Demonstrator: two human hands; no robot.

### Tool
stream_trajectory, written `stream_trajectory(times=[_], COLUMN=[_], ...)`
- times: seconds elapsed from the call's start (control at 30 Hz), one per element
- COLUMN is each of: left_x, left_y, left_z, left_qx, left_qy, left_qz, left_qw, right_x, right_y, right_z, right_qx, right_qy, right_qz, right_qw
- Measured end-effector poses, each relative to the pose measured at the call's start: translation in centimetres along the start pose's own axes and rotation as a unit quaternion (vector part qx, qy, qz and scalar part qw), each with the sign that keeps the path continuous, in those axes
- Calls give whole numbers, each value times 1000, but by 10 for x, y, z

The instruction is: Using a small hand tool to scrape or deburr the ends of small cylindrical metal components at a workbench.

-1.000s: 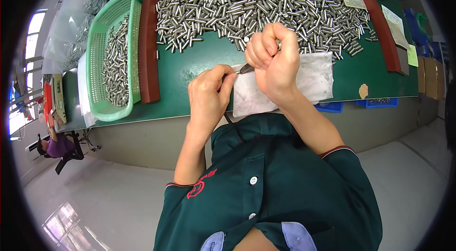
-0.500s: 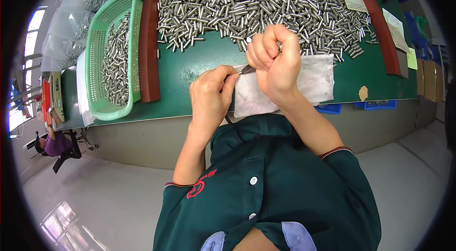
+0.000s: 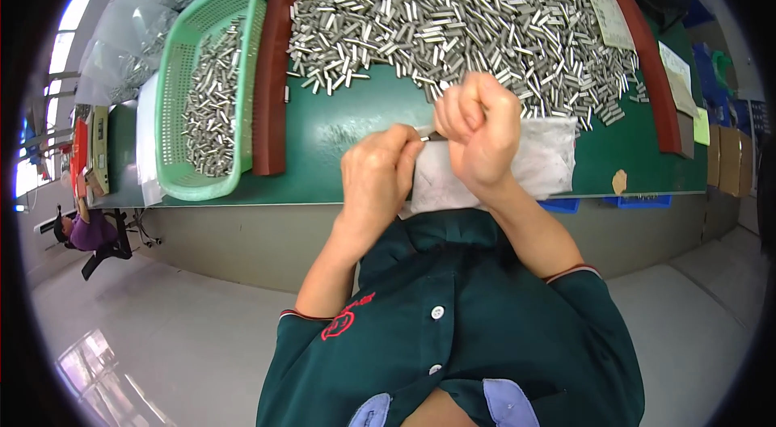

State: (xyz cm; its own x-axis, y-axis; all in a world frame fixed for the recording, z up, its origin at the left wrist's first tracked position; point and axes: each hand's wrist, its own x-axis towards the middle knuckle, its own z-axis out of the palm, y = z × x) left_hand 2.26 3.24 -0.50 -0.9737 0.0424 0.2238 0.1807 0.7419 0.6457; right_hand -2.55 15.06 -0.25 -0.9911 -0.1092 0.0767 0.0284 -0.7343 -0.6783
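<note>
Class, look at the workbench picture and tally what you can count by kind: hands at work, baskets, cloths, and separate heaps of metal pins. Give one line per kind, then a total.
Hands: 2, left hand and right hand
Green basket: 1
White cloth: 1
Pin heaps: 2, pile on the bench and pins in the basket
Total: 6

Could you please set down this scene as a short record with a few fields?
left hand: left hand pinches the end of a small metal pin over the table edge
right hand: right hand is closed in a fist around the pin's other end
under the hands: white cloth lying on the green table
behind the hands: large heap of metal pins
to the left: green basket partly filled with pins, beside a brown rail
background: another person seated at far left
</note>
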Motion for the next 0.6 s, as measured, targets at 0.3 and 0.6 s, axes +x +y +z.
stream_trajectory(times=[0.3, 0.6], left_x=[7, 40], left_y=[-33, -40], left_z=[-26, -37], left_qx=[-706, -371], left_qy=[-77, 54], left_qz=[-210, -215], left_qw=[672, 902], right_x=[0, 3], right_y=[-2, -4], right_z=[-4, -6], right_qx=[20, 52], right_qy=[16, 27], right_qz=[19, 13], right_qw=[1000, 998])
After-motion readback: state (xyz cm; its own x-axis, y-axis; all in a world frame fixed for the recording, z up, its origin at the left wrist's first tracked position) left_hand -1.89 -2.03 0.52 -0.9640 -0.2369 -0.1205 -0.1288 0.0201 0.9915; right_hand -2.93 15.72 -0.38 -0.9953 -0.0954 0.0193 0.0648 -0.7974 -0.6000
